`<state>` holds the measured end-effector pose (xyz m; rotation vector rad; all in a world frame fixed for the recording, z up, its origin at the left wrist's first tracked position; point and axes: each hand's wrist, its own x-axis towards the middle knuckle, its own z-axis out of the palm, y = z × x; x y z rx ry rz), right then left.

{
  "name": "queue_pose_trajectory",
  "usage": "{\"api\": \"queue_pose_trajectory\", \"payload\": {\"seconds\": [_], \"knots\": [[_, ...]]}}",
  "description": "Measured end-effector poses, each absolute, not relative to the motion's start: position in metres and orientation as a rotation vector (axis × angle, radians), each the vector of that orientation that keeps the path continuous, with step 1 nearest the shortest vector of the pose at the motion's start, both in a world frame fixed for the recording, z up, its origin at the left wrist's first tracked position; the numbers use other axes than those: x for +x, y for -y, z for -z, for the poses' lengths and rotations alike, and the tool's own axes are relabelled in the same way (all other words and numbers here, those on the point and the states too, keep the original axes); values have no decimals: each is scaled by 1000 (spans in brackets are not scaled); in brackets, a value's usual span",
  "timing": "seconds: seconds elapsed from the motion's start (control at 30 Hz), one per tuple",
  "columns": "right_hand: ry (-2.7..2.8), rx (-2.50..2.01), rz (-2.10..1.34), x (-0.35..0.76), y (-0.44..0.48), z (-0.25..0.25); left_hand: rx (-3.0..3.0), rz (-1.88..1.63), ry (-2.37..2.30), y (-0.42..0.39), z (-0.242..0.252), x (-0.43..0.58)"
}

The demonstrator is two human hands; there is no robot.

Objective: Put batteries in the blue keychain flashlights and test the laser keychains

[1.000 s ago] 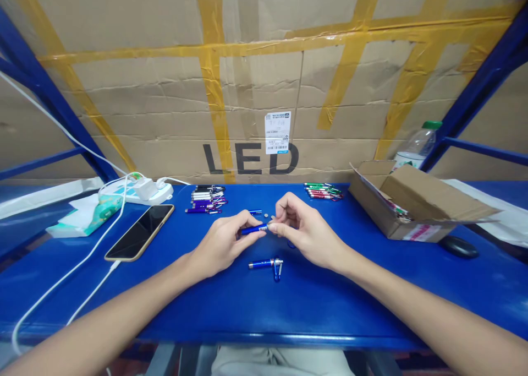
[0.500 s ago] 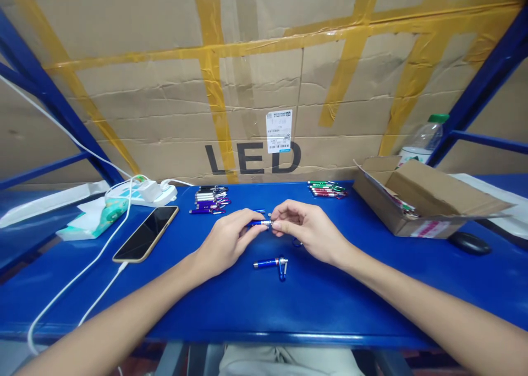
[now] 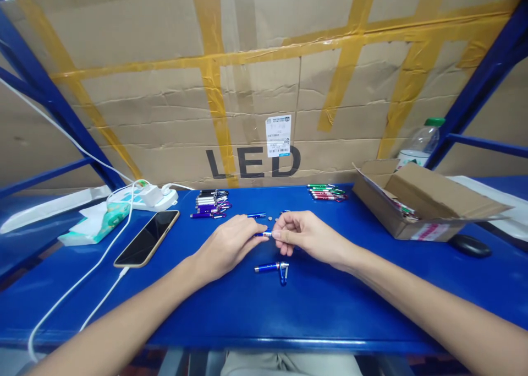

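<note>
My left hand (image 3: 229,240) is closed, thumb and fingers pinching a small blue metal flashlight (image 3: 261,234), mostly hidden by them. Against its silver right end, the thumb and forefinger of my right hand (image 3: 305,234) press together; any small part between them is too small to make out. A blue tube (image 3: 256,215) lies just behind my left fingers, with a small round silver disc (image 3: 270,218) beside it. Nearer to me rests another blue flashlight (image 3: 267,267) with a blue carabiner (image 3: 283,277) at its right end.
Black, silver and purple flashlights (image 3: 210,204) line the back left; green and red ones (image 3: 327,192) lie back right. On the right are an open carton (image 3: 412,200), a black mouse (image 3: 469,245) and a bottle (image 3: 424,139). A charging phone (image 3: 147,238), tissues (image 3: 97,222) and power strip (image 3: 165,200) occupy the left.
Both hands have come slightly nearer to me with the flashlight. The blue carabiner seen under my right hand no longer shows there. More of the tube behind is visible.
</note>
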<state>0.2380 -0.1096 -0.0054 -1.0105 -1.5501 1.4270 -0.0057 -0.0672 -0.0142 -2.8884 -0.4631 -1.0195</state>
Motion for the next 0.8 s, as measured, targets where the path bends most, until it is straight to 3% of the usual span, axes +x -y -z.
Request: {"api": "queue_pose_trajectory", "payload": {"seconds": [0.2,0.4,0.67,0.8], "knots": [[1330,-1020,-1831,244,110,-1,-2868,1003,365,71,10,-3],[1445,-1028,-1474,239,109,2,-3004,1207,630,75,12,2],[1890,-1062,-881,242,114,7,-3074,1230,995,72,13,5],[1836,-1052,-1063,242,115,4,-3085,1188,837,71,12,2]]}}
